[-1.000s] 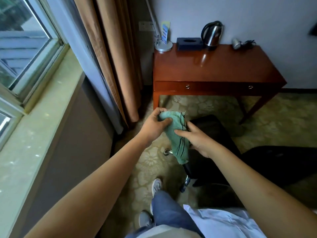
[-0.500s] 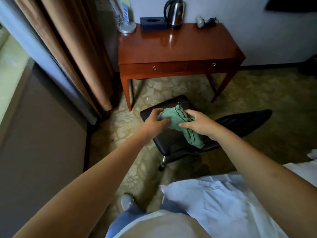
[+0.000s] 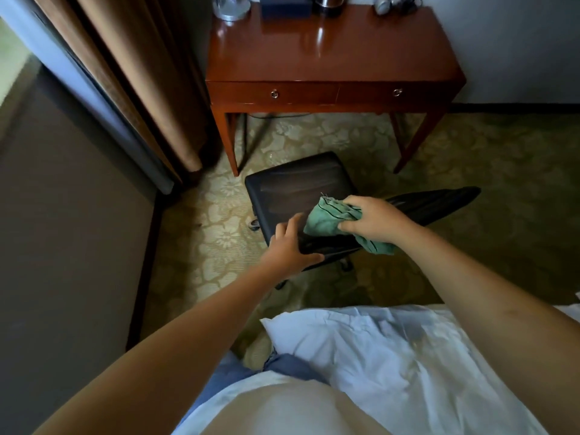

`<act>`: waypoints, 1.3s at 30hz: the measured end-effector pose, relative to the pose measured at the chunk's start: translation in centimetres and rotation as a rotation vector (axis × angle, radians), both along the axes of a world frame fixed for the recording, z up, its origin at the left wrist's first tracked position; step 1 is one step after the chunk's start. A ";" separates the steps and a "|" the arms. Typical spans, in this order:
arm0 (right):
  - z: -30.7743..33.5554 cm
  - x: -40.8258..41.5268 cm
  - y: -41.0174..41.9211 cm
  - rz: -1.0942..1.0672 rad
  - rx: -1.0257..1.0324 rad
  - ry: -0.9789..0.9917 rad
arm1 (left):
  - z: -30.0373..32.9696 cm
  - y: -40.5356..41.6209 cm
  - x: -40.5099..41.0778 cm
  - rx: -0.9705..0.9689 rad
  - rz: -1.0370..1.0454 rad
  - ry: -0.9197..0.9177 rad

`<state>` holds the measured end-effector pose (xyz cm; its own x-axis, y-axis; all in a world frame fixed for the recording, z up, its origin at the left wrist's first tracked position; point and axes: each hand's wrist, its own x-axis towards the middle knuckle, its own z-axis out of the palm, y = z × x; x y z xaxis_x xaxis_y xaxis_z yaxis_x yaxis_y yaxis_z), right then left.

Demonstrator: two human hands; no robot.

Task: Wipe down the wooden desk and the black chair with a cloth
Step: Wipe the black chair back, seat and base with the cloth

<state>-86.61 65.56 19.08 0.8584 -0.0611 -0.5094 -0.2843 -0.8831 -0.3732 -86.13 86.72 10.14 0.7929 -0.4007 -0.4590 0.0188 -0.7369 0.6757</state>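
A black chair [image 3: 298, 186] stands on the carpet in front of the glossy wooden desk [image 3: 332, 58]. My right hand [image 3: 373, 219] grips a bunched green cloth [image 3: 326, 219] above the rear part of the chair seat, with one end of the cloth hanging below the wrist. My left hand [image 3: 290, 246] lies apart from the cloth over the near left edge of the seat, fingers spread and the thumb along the edge. The chair's backrest [image 3: 439, 200] stretches to the right behind my right hand.
On the desk's far edge stand a lamp base [image 3: 230, 9], a dark tissue box [image 3: 287, 7] and a kettle [image 3: 328, 3]. Brown curtains [image 3: 141, 73] hang at the left. White bedding [image 3: 392, 356] lies near me at the bottom right. Patterned carpet surrounds the chair.
My left hand has let go of the cloth and dropped to the chair's near edge. The right hand now holds the cloth alone. The view has tilted down and closer to the chair.
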 end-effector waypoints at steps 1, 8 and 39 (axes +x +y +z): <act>-0.2 -0.1 0.0 0.025 0.001 -0.005 | -0.2 -0.1 -0.3 0.011 0.024 -0.007; -1.2 -0.2 1.2 0.187 -0.033 0.004 | -1.1 0.5 -1.5 0.039 0.162 -0.045; -3.2 11.6 12.1 0.225 0.197 -0.032 | 1.6 10.2 15.0 -0.288 0.922 0.229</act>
